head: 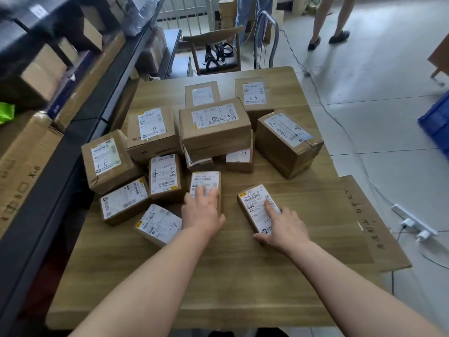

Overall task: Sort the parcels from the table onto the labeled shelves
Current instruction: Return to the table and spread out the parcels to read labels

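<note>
Several brown cardboard parcels with white labels lie on the wooden table (243, 276). My left hand (202, 211) rests on top of a small parcel (206, 182) in the middle, fingers curled over its label. My right hand (283, 226) grips a small flat parcel (255, 205) near the table's right side, index finger stretched across its label, thumb against its near edge. Both parcels lie flat on the table. Behind them stand larger boxes marked 1-6 (107, 161), 1-7 (165, 177) and 1-8 (215, 122).
A dark metal shelf rack (73, 132) with cardboard boxes runs along the left. A flattened cardboard sheet (369, 222) overhangs the table's right edge. A chair (216, 52) stands beyond the table. A person's legs (328, 20), a power strip (413, 222) and a blue crate (437, 120) are on the floor.
</note>
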